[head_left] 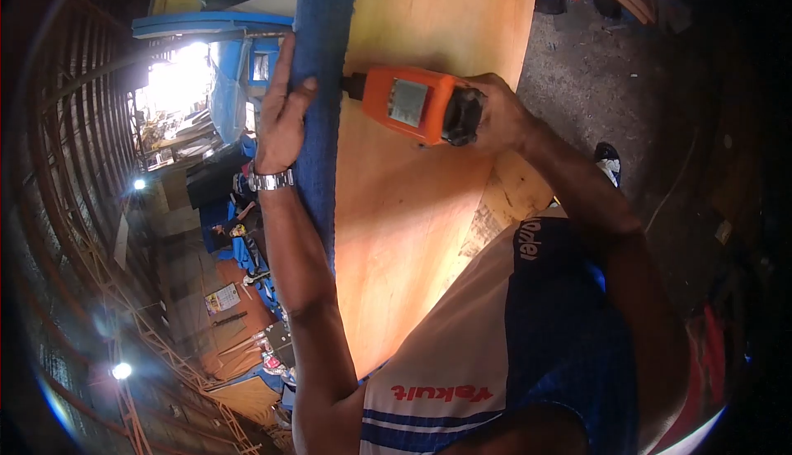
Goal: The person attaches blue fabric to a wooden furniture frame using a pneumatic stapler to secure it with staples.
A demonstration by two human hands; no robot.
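Orange power tool (404, 104) lies over wood panel (412, 249), dark nose at inner edge of blue fabric strip (323, 18); contact vs. slight gap: can't tell. R hand (499, 117) wrapped round tool's rear end, fingers mostly hidden; prob. held there to aim nose at the fabric edge. L hand (283, 129) flat along strip's outer side, fingers extended, thumb apart, resting on fabric, presumably to keep it taut. Metal watch (272, 181) on L wrist. Beyond panel: grey floor (594, 92).
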